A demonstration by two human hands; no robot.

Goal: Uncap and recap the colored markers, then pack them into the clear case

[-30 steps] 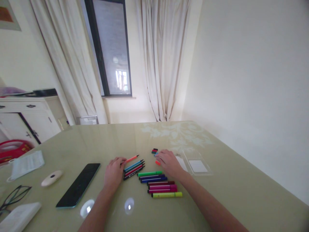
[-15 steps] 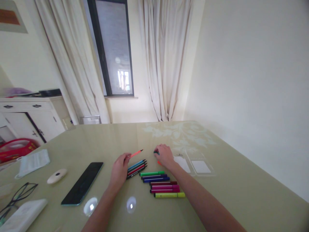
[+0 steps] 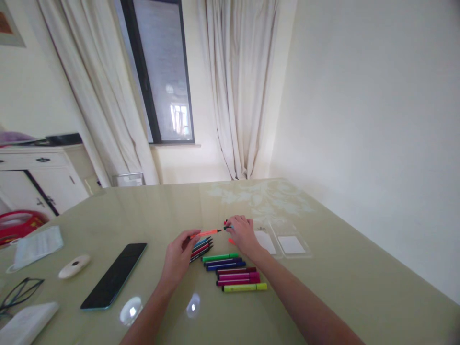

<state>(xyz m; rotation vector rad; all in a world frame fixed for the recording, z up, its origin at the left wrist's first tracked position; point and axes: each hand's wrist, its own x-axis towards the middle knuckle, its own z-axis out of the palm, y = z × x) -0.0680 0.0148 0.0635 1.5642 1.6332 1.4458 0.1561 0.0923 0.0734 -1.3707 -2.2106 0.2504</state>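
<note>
My left hand [image 3: 180,252] is closed on an orange marker [image 3: 208,233], its dark tip pointing right. Under those fingers lies a slanted bundle of dark-tipped markers [image 3: 202,247] in blue, red and black. My right hand [image 3: 243,235] is curled with fingertips together, close to the orange marker's tip. Small red and teal ends show at its fingertips, but what it grips is mostly hidden. An orange piece [image 3: 231,241] peeks out below that hand. Nearer to me, several capped markers lie in a column, from a green marker [image 3: 220,257] to a yellow-green marker [image 3: 245,287].
An opened clear plastic case [image 3: 305,249] with white cards lies right of my right hand. On the left are a black phone [image 3: 114,276], a white oval object [image 3: 74,266], a face mask [image 3: 39,247], glasses [image 3: 21,294] and a white slab [image 3: 28,322]. A wall borders the table's right side.
The orange marker has turned from slanting upward to nearly level, and its tip is now closer to my right hand. The camera view has shifted slightly.
</note>
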